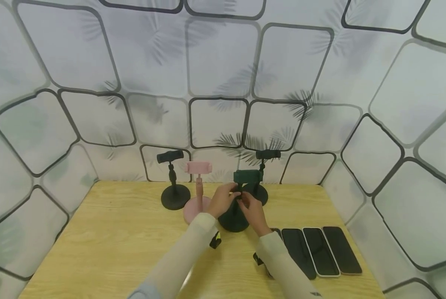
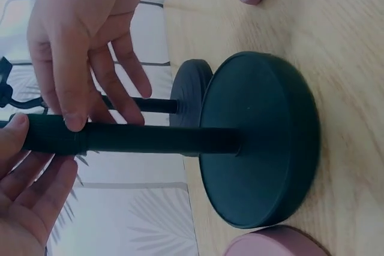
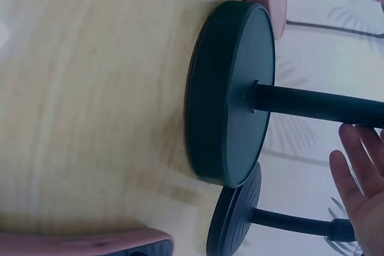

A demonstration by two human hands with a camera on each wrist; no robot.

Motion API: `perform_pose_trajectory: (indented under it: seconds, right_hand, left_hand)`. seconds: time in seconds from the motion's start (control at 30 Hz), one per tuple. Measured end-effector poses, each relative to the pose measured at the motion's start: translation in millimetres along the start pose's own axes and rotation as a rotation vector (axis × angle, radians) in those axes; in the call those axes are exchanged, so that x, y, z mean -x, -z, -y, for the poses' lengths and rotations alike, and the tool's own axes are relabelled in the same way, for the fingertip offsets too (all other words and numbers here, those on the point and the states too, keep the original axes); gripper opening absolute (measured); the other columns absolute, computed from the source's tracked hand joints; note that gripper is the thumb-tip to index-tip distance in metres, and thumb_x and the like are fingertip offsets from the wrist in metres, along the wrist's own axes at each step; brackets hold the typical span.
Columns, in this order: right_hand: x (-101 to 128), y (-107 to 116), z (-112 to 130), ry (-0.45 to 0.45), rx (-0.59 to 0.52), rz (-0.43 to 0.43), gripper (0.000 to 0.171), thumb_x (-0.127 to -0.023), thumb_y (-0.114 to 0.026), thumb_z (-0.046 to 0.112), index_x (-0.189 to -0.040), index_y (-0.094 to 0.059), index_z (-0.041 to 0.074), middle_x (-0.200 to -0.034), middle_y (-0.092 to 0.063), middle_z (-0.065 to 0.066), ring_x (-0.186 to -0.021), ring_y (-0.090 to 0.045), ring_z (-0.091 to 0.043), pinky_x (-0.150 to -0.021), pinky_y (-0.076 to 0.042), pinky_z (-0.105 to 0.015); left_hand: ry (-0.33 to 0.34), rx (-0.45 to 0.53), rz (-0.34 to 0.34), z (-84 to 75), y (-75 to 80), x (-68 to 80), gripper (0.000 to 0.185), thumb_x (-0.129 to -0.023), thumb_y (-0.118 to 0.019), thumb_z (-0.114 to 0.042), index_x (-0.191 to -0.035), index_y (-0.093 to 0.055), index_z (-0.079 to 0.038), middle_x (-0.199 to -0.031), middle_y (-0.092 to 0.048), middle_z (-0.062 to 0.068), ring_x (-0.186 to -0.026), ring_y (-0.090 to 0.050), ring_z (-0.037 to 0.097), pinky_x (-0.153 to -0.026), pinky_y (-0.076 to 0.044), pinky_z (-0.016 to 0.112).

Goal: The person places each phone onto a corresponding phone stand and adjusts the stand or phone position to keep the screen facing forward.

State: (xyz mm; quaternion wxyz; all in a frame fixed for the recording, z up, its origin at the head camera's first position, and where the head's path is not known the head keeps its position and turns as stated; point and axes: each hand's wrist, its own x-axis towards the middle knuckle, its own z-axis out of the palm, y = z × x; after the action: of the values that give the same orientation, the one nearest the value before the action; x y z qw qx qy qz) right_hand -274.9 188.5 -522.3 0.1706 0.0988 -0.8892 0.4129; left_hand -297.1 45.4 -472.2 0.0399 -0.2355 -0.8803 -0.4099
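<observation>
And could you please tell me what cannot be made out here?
Head view: the leftmost phone is mostly hidden by the right sleeve.
Left wrist view: the green stand is cut off by the left edge.
Right wrist view: the right hand is cut off by the right edge, hiding its grip.

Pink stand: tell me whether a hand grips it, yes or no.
No, the left hand and right hand both hold the green stand, beside the pink stand.

The left hand and right hand are bare. The left sleeve is cream, pale blue at its near end. The right sleeve is cream with a dark mark. The left black block has some yellow.
</observation>
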Motion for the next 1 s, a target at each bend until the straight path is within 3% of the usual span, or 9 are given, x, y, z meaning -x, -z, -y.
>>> perform_pose_trajectory:
  seconds: [0.17, 0.5, 0.67, 0.8, 1.0]
  right_hand:
    - [17.4, 3.1, 7.9, -0.017, -0.019, 0.015, 0.022, -0.09, -0.063, 0.015, -0.109, -0.062, 0.005, -0.098, -0.07, -0.013, -0.085, -0.069, -0.026, -0.072, -0.057, -0.037]
    - [51.3, 5.8, 30.4, -0.019, -0.046, 0.095, 0.024, -0.091, -0.062, 0.015, -0.114, -0.063, 0.01, -0.101, -0.07, -0.007, -0.085, -0.067, -0.02, -0.074, -0.056, -0.031]
    - [66.4, 5.8, 42.7, 0.003, -0.035, 0.137, 0.024, -0.089, -0.064, 0.018, -0.113, -0.063, 0.013, -0.103, -0.07, -0.004, -0.085, -0.068, -0.017, -0.075, -0.056, -0.028]
    - [76.7, 9.4, 50.6, 0.056, -0.053, 0.212, 0.029, -0.091, -0.063, 0.02, -0.119, -0.061, 0.013, -0.105, -0.069, -0.004, -0.088, -0.068, -0.016, -0.079, -0.056, -0.032]
    - [87.2, 19.9, 47.0, 0.063, -0.066, 0.25, 0.03, -0.091, -0.061, 0.02, -0.121, -0.06, 0.013, -0.107, -0.069, -0.003, -0.093, -0.067, -0.018, -0.081, -0.055, -0.041]
  left_hand:
    - [0.043, 0.037, 0.096, -6.5, 6.1, 17.8, 0.04, -0.094, -0.055, -0.022, -0.128, -0.054, -0.001, -0.121, -0.063, 0.016, -0.112, -0.06, 0.028, -0.092, -0.052, 0.04]
    - [0.006, 0.104, 0.083, -8.3, 15.1, 58.4, 0.021, -0.093, -0.057, -0.025, -0.103, -0.065, -0.008, -0.11, -0.067, 0.011, -0.106, -0.063, 0.025, -0.084, -0.055, 0.037]
    - [-0.009, 0.175, 0.127, -5.4, 25.8, 79.6, 0.024, -0.094, -0.057, -0.021, -0.107, -0.065, -0.003, -0.111, -0.066, 0.014, -0.107, -0.062, 0.028, -0.085, -0.055, 0.04]
    - [-0.019, 0.227, 0.134, -2.3, 31.0, 94.5, 0.024, -0.093, -0.057, -0.02, -0.113, -0.062, -0.007, -0.114, -0.065, 0.011, -0.109, -0.061, 0.027, -0.087, -0.053, 0.043]
    - [-0.027, 0.263, 0.137, 0.6, 20.0, 104.5, 0.026, -0.095, -0.054, -0.021, -0.117, -0.059, -0.007, -0.116, -0.063, 0.01, -0.111, -0.06, 0.027, -0.09, -0.052, 0.041]
